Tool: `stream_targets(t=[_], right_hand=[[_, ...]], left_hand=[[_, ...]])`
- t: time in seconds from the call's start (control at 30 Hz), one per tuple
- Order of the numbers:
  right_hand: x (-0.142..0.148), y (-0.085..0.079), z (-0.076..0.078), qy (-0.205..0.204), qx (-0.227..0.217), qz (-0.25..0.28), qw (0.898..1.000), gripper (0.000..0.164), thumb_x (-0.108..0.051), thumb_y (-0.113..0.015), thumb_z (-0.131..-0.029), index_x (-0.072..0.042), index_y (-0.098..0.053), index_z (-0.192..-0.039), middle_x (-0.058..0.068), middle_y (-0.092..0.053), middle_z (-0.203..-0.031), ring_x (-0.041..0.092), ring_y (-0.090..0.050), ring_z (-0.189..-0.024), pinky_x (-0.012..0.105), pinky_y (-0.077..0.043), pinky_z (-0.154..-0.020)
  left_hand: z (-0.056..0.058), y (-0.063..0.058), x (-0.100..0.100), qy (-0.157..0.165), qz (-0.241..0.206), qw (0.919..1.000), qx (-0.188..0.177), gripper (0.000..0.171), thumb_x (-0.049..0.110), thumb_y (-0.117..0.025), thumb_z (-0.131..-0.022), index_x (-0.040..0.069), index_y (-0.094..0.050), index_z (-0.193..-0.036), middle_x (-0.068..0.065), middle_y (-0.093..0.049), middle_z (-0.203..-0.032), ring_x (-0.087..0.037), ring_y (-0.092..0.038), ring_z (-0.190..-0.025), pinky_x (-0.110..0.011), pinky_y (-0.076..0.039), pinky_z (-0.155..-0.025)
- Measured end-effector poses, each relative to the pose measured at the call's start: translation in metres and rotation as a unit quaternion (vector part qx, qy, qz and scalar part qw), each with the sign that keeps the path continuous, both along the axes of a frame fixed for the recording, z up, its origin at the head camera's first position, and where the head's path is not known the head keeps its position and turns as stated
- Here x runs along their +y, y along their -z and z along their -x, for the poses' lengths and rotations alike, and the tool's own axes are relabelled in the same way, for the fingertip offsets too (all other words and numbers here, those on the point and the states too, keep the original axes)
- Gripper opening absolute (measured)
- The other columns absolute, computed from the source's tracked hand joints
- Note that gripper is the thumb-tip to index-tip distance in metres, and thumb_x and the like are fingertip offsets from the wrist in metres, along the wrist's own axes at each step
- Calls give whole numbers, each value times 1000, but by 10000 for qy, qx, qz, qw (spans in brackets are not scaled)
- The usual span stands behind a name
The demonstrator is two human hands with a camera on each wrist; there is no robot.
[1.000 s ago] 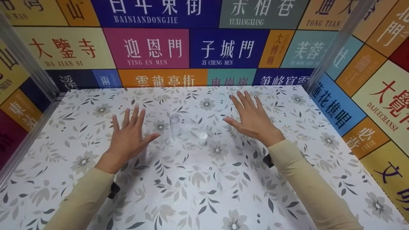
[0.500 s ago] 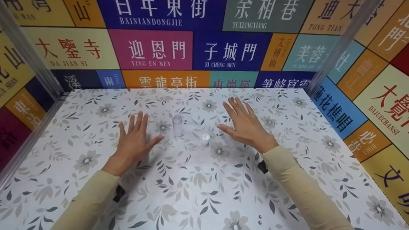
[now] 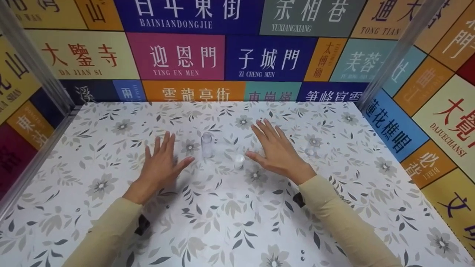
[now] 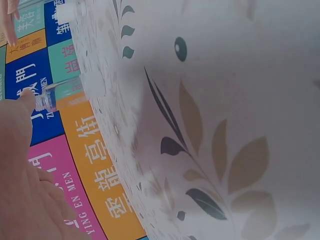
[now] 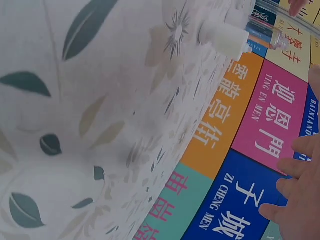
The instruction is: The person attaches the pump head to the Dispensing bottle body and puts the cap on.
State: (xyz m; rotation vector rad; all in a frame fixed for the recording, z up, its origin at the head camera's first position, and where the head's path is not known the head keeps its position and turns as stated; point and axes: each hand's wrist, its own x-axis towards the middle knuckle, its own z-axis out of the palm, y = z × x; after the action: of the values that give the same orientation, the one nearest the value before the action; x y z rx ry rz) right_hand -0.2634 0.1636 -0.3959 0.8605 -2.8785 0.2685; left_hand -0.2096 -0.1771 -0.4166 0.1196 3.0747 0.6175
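Note:
My left hand [image 3: 159, 168], fingers spread, is held over the patterned table with nothing in it. A small clear bottle [image 3: 207, 145] stands upright to its right; the left wrist view shows the bottle's bare threaded neck [image 4: 44, 101]. Just right of the bottle stands a short white piece [image 3: 239, 161], with a small nub at its upper end in the right wrist view. My right hand [image 3: 280, 154], also empty and spread, has its thumb tip close to the white piece. Beyond the right wrist sits a small clear piece [image 3: 311, 146], like a cap.
A white leaf-and-flower tabletop [image 3: 222, 226] lies under everything. Colourful panels with Chinese characters [image 3: 178, 55] rise behind it and on both sides. Clear upright posts [image 3: 393, 55] stand at the back corners.
My right hand has moved left and nearer to me, uncovering the small clear piece. My left hand has shifted slightly right and nearer. The bottle and white piece stay put.

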Motion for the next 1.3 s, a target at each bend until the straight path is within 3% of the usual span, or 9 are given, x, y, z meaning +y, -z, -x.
stream_targets(t=[0.1, 0.3, 0.53, 0.67, 1.1, 1.3], right_hand=[[-4, 3, -2, -55, -60, 19, 10000, 86, -67, -39, -98, -15, -13, -161, 11, -15, -169, 30, -7, -157, 54, -11, -126], [-9, 7, -7, -3, -683, 493, 9964, 87, -71, -36, -96, -18, -12, -162, 4, -14, -170, 25, -5, -158, 51, -10, -126], [-16, 17, -8, 105, -1253, 1235, 9843, 86, -64, -49, -96, -23, -13, -162, 1, -13, -170, 30, -27, -152, 53, -28, -120], [-21, 21, -9, 204, -1470, 1513, 9773, 85, -60, -56, -95, -27, -13, -161, 0, -14, -169, 32, -31, -150, 54, -30, -119], [-35, 37, -9, 288, -1236, 2086, 9697, 87, -48, -68, -92, -11, -25, -158, 9, -25, -165, 30, -32, -150, 47, -30, -121], [-40, 42, -11, 603, -1625, 2218, 9596, 89, -47, -70, -91, -10, -24, -158, 9, -27, -163, 29, -32, -149, 45, -29, -121]], left_hand=[[0, 2, 3, 43, -211, 9997, -81, 98, 66, -46, -96, 4, -6, -160, -21, 2, -168, -47, 2, -153, -69, 0, -119], [1, 7, 10, 100, -517, 9985, -145, 98, 67, -47, -95, 4, -9, -160, -23, -1, -168, -47, -4, -153, -70, -7, -119], [6, 12, 20, -101, -925, 9956, -88, 93, 60, -53, -96, 3, -16, -158, -29, -13, -164, -47, -23, -149, -62, -28, -117], [9, 11, 28, -218, -1280, 9915, -106, 92, 61, -54, -95, 3, -19, -157, -27, -21, -160, -42, -32, -146, -56, -32, -117], [15, 21, 45, -333, -2282, 9730, -57, 89, 52, -60, -95, 1, -19, -156, -25, -27, -157, -37, -30, -148, -50, -25, -122], [22, 27, 47, -399, -2836, 9581, 25, 89, 46, -65, -95, 0, -18, -156, -24, -27, -157, -37, -30, -148, -48, -24, -123]])
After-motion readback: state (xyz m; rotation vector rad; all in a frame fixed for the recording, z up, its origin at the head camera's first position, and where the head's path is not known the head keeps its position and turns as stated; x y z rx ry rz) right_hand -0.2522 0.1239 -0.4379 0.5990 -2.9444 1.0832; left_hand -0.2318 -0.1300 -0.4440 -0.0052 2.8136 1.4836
